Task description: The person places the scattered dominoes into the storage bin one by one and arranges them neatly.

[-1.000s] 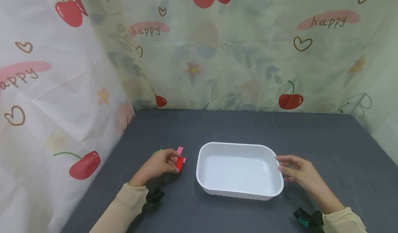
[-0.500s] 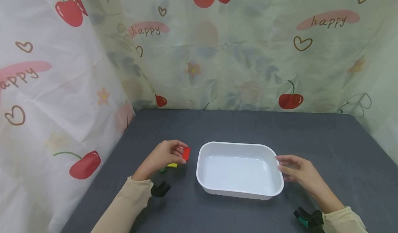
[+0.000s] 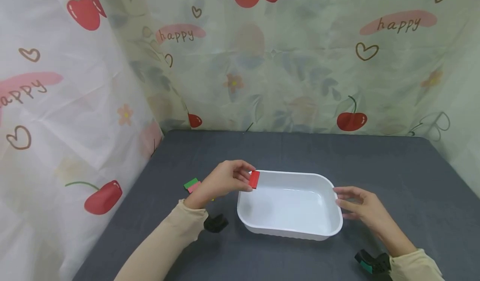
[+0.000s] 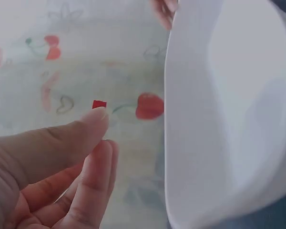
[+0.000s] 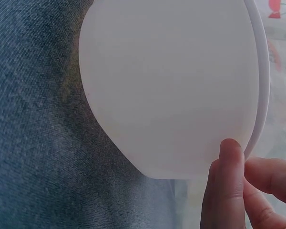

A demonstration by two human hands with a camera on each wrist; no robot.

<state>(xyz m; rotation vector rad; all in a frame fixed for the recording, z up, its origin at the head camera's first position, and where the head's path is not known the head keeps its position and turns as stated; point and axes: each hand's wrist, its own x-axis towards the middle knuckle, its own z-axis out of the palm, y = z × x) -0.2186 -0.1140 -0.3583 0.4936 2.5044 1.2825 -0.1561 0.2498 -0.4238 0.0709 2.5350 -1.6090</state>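
Observation:
My left hand [image 3: 226,178] pinches a small flat red block [image 3: 254,179] between thumb and fingertips, above the left rim of a white tub [image 3: 288,235]. In the left wrist view only the end of the red block [image 4: 99,104] shows past the thumb, and the tub's wall [image 4: 195,119] stands to the right. At the tub's right side my right hand [image 3: 361,206] holds the rim by the fingertips. In the right wrist view the fingers [image 5: 231,176] lie at the rim and outer wall. Inside the tub nothing is seen.
Left of the tub lie a green block [image 3: 191,183] and a pink block [image 3: 194,187]; a bit of yellow shows under the left wrist, mostly hidden. Everything stands on a dark grey table [image 3: 292,147]. A printed curtain [image 3: 292,76] hangs behind and at the left.
Carrying the red block, my left hand has lifted from the small pile and moved right to the tub's left rim. The right hand and the tub have stayed in place.

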